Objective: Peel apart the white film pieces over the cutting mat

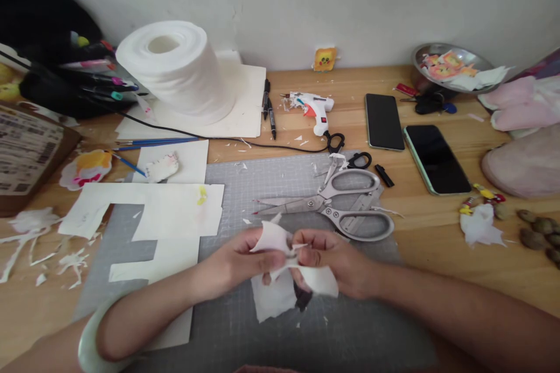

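Observation:
My left hand [249, 257] and my right hand [335, 259] meet over the grey cutting mat [350, 315]. Between them they pinch a curled piece of white paper [321, 281], its ends sticking up at the left and hanging down at the right. The fingers of both are closed, and the thumbs lie close together on the paper. Beneath the hands lies a white tissue piece [273, 297], with a small dark object beside it that I cannot make out. Just beyond the hands rest large grey-handled scissors [326, 204], blades pointing left and slightly apart.
Cut white card [175, 210] covers the mat's left side. A tissue roll [175, 76], a white glue gun [321, 108] with a black cord, and two phones [385, 122] stand or lie farther back. A metal bowl [452, 67] holds painted paper pieces. Paper scraps are scattered about.

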`<state>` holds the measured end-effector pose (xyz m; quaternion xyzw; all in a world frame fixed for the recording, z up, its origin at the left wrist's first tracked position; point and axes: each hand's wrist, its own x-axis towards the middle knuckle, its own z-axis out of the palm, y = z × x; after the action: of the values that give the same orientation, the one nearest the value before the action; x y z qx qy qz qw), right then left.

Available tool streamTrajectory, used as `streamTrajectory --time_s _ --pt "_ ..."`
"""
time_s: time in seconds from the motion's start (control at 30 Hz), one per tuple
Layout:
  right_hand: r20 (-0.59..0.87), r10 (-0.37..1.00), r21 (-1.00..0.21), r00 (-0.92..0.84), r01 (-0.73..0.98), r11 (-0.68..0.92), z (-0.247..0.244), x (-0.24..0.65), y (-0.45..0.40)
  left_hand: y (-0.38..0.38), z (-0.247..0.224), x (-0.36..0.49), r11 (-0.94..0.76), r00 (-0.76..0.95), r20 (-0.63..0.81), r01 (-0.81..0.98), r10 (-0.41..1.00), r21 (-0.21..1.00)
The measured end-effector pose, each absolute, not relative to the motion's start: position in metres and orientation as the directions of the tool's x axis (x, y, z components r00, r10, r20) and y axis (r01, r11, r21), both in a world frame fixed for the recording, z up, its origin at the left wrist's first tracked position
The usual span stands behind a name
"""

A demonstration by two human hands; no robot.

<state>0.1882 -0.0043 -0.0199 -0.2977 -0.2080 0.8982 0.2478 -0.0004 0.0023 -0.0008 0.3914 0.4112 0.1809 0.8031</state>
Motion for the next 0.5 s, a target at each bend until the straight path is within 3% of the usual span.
streamTrajectory --time_s 0.17,0.37,0.5 --pt "-0.430 0.555 -0.614 -0.712 -0.220 -0.758 -0.020 0.183 -0.011 -0.001 -0.001 0.001 0.617 0.587 -0.544 0.092 0.600 0.781" --pt "-0.460 0.566 -0.372 -0.684 -0.430 -0.823 -0.025 0.188 -0.002 0.001 -0.002 -0.001 0.538 0.593 -0.477 0.086 0.649 0.838" --pt "-0.411 0.562 -0.339 -0.718 -0.452 -0.825 -0.021 0.191 0.003 0.002 0.001 -0.001 0.480 0.604 -0.441 0.107 0.664 0.871"
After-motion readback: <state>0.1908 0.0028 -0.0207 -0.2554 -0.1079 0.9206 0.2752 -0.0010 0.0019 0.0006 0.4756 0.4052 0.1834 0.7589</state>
